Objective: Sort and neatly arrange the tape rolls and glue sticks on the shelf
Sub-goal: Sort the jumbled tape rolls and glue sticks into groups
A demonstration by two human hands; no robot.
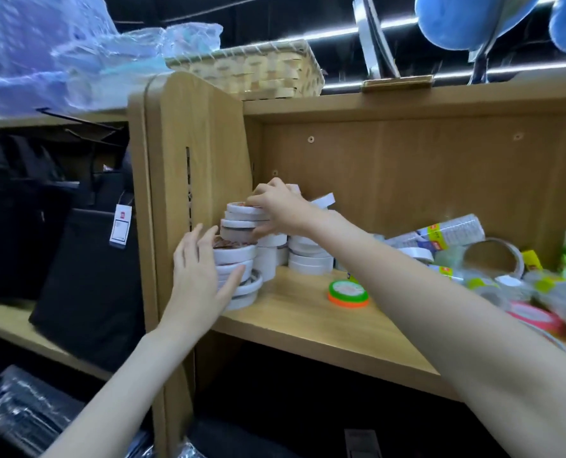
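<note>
Centre-left of frame: leaning stack of white tape rolls (238,256) on the shelf (308,320). Right hand (276,206) grips the upper rolls; left hand (199,276), fingers straight, braces the lower ones. Risk: misaligned rolls slide, the stack topples off the shelf edge.

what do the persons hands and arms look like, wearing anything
Both arms are bare as far as the frame shows: no sleeves, gloves, watch or bracelets in view. The left hand and right hand show no rings that can be made out, and the nails look short and unpainted, though motion blur softens fine detail.
</note>
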